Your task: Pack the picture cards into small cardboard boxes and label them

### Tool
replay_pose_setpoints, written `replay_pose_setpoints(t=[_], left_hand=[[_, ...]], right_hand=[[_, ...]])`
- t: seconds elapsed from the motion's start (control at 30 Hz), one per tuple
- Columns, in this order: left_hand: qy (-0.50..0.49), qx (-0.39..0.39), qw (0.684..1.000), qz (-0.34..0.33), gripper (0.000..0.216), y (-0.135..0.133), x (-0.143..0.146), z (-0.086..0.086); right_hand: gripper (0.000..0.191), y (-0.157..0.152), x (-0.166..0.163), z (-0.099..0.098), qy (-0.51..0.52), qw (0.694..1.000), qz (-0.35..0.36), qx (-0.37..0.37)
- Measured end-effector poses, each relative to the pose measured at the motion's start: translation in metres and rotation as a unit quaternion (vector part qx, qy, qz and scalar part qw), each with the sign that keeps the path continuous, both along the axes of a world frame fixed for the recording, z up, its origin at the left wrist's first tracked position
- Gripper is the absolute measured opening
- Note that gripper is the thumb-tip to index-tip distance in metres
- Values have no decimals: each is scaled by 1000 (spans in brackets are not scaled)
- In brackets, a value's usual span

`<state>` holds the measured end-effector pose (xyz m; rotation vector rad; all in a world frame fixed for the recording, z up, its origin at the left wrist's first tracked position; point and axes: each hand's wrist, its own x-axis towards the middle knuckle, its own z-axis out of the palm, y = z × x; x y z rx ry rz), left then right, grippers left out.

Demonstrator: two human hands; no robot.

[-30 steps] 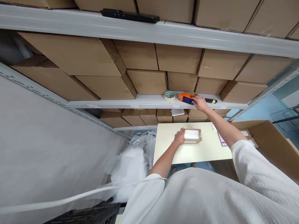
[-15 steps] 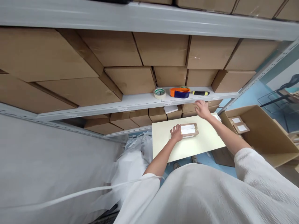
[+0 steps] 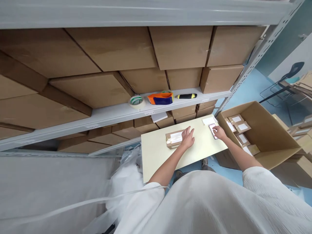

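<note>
My left hand [image 3: 188,138] has its fingers spread at the right end of a small taped cardboard box [image 3: 173,139]. White labels or paper cover much of that box's top, under shiny tape. It lies on a pale yellow board-like tabletop [image 3: 156,159]. At the table's right end, my right hand [image 3: 219,133] has curled fingers on a phone [image 3: 212,130] with a lit screen. The phone seems to rest on the table. Just behind it lies a white slip of paper [image 3: 209,121].
Right of the table stands a large open carton [image 3: 275,130] with several small labelled boxes inside. The shelf ahead bears a tape roll [image 3: 136,101], an orange-and-blue tape dispenser [image 3: 160,98], a utility knife [image 3: 186,96] and large cartons [image 3: 180,48]. White wrapping [image 3: 124,182] lies at left.
My view has swung to the right. My right hand has come down from near the shelf edge onto the phone. My left hand has shifted from the box's left end to its right end.
</note>
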<state>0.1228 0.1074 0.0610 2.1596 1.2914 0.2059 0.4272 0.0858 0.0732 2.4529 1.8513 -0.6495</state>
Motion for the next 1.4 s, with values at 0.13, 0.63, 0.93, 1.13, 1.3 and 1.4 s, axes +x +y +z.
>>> replay_pose_setpoints(t=[0.13,0.63,0.93,1.13,1.3,1.4], left_hand=[[13,-16,1000,17,72,12,52,-5],[54,-126,983,125,60,24,153,-47],[40,-149,976,152,59,35,171,-59],[-23,-146,975,168,57,42,181,-71],[-179,-151,946,225,50,67,205,-79],[-251,-176,911,274,46,89,227,-81]], right_hand=[[44,32,51,-5,7,1000,4,-19],[39,132,120,-53,-23,991,77,-105],[39,157,113,-73,-26,988,83,-128],[33,160,120,-80,2,993,55,-105],[35,159,121,-78,96,995,-20,-20],[35,160,123,-80,165,986,-35,9]])
